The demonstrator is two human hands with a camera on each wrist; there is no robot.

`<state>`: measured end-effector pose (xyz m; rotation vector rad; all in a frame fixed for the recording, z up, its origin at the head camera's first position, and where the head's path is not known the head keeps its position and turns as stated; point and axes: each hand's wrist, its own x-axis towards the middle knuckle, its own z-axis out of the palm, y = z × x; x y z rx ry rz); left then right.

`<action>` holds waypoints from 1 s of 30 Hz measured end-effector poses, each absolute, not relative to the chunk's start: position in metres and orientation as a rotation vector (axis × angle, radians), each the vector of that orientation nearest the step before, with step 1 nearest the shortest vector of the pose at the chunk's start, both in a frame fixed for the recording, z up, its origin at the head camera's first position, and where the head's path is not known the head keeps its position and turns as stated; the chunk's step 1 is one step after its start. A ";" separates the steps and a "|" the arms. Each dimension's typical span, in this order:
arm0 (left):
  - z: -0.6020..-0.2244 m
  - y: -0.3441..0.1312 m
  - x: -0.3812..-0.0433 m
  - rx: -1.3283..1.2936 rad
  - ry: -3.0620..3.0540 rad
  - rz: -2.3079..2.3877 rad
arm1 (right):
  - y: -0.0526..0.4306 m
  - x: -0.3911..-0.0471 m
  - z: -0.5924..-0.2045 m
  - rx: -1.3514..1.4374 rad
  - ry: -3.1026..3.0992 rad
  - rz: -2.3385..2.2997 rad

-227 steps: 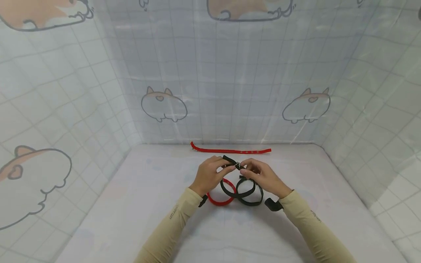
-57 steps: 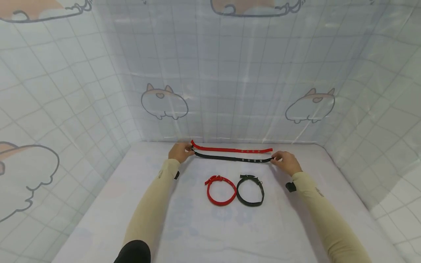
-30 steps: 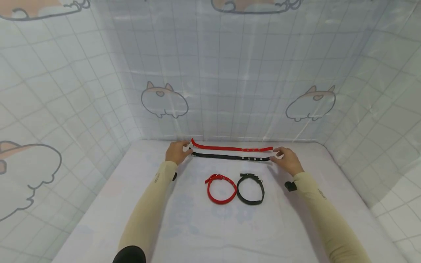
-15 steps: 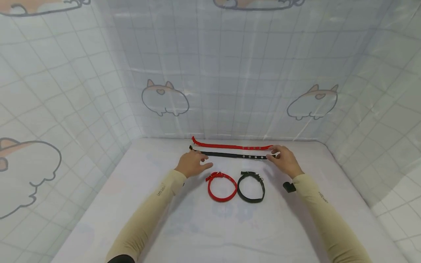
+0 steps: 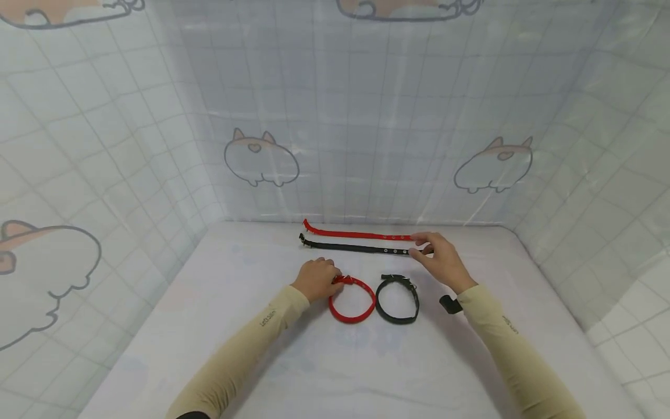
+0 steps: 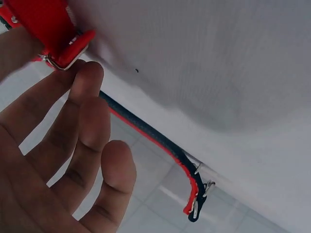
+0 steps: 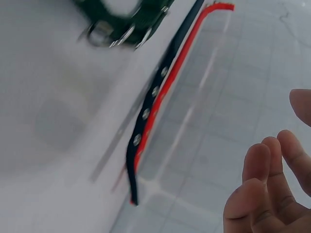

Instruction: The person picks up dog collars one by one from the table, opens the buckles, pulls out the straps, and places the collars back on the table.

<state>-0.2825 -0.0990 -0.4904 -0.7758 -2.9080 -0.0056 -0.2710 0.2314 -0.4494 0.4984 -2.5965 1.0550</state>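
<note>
On a white table (image 5: pixel 335 372), a person's left hand (image 5: pixel 316 281) pinched a red loop (image 5: pixel 352 319) near its buckle (image 6: pixel 75 60), just beside a green loop (image 5: pixel 396 320). Behind the loops, a black strap (image 5: pixel 350 248) lay stretched out with a red strap (image 5: pixel 356 235) just beyond it, and the right hand (image 5: pixel 442 259) hovered by their ends, thumb and fingers apart.

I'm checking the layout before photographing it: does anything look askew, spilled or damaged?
Nothing looks spilled or visibly damaged. Slightly askew: the left ends of the red strap and dark strap bend out of line with the rest. A small dark speck marks the pale surface in the left wrist view.
</note>
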 end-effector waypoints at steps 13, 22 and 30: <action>-0.487 -0.103 -0.280 -0.739 -2.811 -0.355 | 0.210 -0.248 -0.434 0.643 -2.556 1.079; -0.479 -0.101 -0.271 -0.721 -2.684 -1.037 | 0.197 -0.235 -0.439 0.721 -2.555 1.081; -0.467 -0.091 -0.256 -0.853 -2.529 -0.988 | 0.177 -0.225 -0.441 0.824 -2.603 1.034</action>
